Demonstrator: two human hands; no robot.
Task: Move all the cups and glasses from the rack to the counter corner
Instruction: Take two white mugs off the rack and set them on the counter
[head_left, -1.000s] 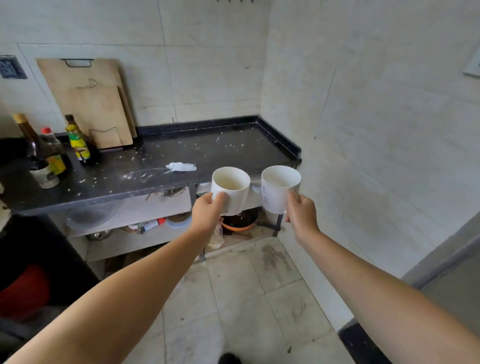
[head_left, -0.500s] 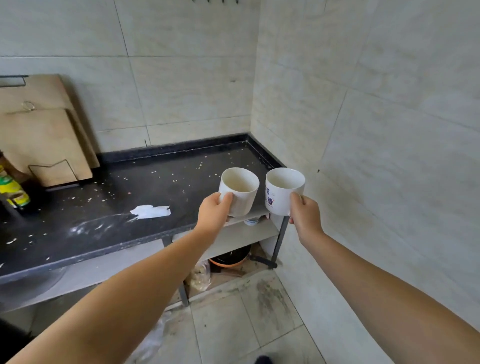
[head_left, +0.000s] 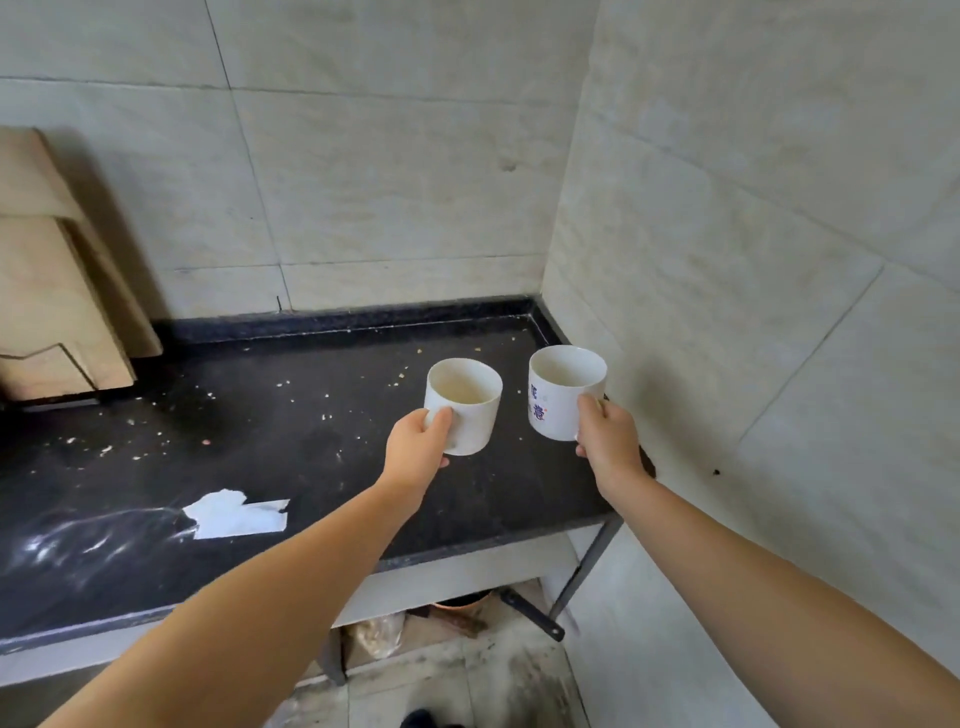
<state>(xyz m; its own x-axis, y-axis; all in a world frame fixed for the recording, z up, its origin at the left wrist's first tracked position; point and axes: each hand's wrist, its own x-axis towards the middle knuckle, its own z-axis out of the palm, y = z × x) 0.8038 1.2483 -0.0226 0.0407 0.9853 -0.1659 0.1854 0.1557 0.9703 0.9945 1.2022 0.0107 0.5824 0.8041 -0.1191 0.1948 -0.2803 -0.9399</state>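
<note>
My left hand (head_left: 418, 449) grips a plain white cup (head_left: 470, 410) by its near side, held upright above the black counter (head_left: 291, 415). A second white cup (head_left: 558, 397), with blue and red print on its side, is in my right hand (head_left: 610, 441), close to the right wall. Both cups are empty and hang side by side, apart from each other, over the counter's right end. The back right corner of the counter (head_left: 519, 325) lies just beyond them. The rack is out of view.
Wooden cutting boards (head_left: 57, 291) lean on the back wall at the left. A white scrap of paper (head_left: 236, 514) and scattered crumbs lie on the counter. Tiled walls close the back and right. Under the counter are a shelf, metal legs (head_left: 584, 571) and a pot.
Both hands have carried the cups forward from in front of the counter's edge to above its right end, nearer the corner. The view has closed in and the bottles at the left have left the frame.
</note>
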